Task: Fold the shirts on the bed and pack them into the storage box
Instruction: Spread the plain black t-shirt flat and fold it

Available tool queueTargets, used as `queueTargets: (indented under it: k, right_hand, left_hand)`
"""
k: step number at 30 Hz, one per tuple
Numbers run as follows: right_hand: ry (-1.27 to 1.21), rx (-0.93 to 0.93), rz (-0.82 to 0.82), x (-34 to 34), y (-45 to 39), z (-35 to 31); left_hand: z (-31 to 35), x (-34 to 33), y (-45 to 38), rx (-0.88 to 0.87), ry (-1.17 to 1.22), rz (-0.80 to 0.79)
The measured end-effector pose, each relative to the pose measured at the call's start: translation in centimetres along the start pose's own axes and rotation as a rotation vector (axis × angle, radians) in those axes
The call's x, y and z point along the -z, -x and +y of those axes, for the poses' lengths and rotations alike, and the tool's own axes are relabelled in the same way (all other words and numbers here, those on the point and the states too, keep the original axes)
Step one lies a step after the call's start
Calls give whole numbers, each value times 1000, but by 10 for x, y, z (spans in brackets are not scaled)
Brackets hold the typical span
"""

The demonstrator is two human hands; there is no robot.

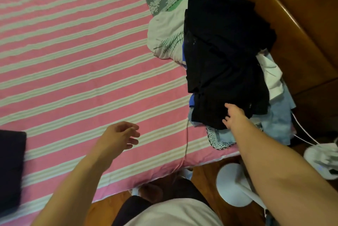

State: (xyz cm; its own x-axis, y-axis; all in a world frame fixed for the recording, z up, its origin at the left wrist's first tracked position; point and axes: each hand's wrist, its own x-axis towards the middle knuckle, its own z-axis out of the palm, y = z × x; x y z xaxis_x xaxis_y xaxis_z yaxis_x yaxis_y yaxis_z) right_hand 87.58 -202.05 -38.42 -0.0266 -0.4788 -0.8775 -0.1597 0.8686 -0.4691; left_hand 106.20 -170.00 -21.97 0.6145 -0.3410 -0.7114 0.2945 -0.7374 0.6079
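Black cloth tops the pile of clothes (226, 57) heaped at the right edge of the bed (76, 46), over paler blue and white garments. The right hand (233, 116) reaches onto the near end of the black shirt (210, 114); its thumb and one finger lie against the cloth, but the remaining fingers are hidden, so whether it grips or merely touches cannot be told. The left hand (120, 136) hovers above the striped sheet, fingers loosely curled and holding nothing. A dark folded item (11, 167) sits at the left edge of the view; the storage box is not in view. A white fan base (232, 183) stands on the floor beside the bed. The step in hand appears to be drawing one shirt from the heap. Done well, it would take only the top layer, lifting rather than dragging so that the garments beneath stay put, and spread it flat on the bare sheet, with the free hand ready to catch a second corner.
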Motion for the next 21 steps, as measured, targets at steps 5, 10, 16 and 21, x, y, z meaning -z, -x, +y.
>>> queueTargets:
  k: [5, 10, 16, 21]
  right_hand:
    - [-58, 104, -22, -1, 5, -18]
    - [280, 580, 285, 7, 63, -24]
    - [348, 1082, 240, 28, 169, -38]
    - [276, 1231, 38, 31, 273, -33]
  left_hand:
    - [5, -7, 3, -34, -10, -31]
    - [17, -18, 11, -105, -43, -59]
    - [44, -37, 37, -332, -59, -130]
    - [74, -59, 70, -748, -265, -277]
